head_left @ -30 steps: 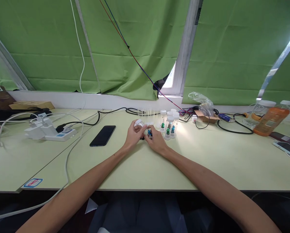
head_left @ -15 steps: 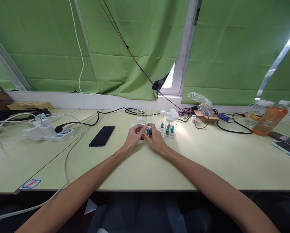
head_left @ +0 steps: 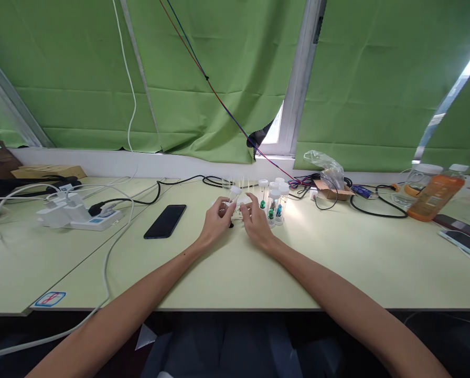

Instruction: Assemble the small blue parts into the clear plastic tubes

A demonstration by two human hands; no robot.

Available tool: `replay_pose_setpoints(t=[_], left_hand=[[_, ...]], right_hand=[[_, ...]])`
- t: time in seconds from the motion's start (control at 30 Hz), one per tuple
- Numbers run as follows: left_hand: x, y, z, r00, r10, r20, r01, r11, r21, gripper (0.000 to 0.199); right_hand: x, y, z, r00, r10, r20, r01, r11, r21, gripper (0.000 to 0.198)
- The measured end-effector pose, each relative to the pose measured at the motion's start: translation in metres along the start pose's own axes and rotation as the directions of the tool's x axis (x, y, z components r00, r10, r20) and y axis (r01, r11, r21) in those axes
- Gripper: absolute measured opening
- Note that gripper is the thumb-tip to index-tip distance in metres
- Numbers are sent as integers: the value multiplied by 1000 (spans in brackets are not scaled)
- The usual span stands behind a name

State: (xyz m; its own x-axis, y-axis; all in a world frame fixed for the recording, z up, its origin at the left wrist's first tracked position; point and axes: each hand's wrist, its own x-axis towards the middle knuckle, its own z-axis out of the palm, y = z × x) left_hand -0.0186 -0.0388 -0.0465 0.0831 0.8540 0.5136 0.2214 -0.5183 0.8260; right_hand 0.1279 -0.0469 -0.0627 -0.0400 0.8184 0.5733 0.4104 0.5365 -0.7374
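My left hand point(head_left: 218, 215) is closed around a small clear tube with a white cap point(head_left: 235, 190), tilted over the table, its lower part hidden by my fingers. Just to the right, my right hand point(head_left: 255, 220) has its fingers curved and apart, with nothing visible in them. Close beside my right hand stand several clear capped tubes point(head_left: 279, 202), some with small green or blue parts inside. More clear tubes point(head_left: 242, 181) stand behind my hands, partly hidden. A small black piece point(head_left: 231, 226) lies on the table between my hands.
A black phone point(head_left: 165, 221) lies to the left, beyond it a white power strip point(head_left: 95, 219) with plugs and cables. At the right back are a small cardboard box point(head_left: 329, 192) with a plastic bag point(head_left: 327, 164), a blue board point(head_left: 361, 191) and an orange bottle point(head_left: 435, 195).
My hands have moved apart; the right hand's fingers have opened away from the left. The blue part seen between them is out of sight. The capped tube has shifted slightly right and up.
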Motion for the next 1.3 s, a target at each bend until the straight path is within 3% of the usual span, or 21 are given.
replay_pose_setpoints(t=[0.13,0.37,0.67,1.3], left_hand=[[-2,0,0,997,80,21,-82,983,166,35],[-1,-2,-2,977,154,147,-193,933,304,33],[-3,-5,-3,939,241,244,-314,891,328,33],[-3,-15,-4,920,239,310,-350,856,381,40]], right_hand=[[1,0,0,999,-7,-44,8,1000,14,52],[3,0,-3,998,-8,-69,5,999,-46,51],[6,2,-6,991,59,-123,-62,998,-20,37],[9,13,-3,992,68,-106,-84,983,-163,34]])
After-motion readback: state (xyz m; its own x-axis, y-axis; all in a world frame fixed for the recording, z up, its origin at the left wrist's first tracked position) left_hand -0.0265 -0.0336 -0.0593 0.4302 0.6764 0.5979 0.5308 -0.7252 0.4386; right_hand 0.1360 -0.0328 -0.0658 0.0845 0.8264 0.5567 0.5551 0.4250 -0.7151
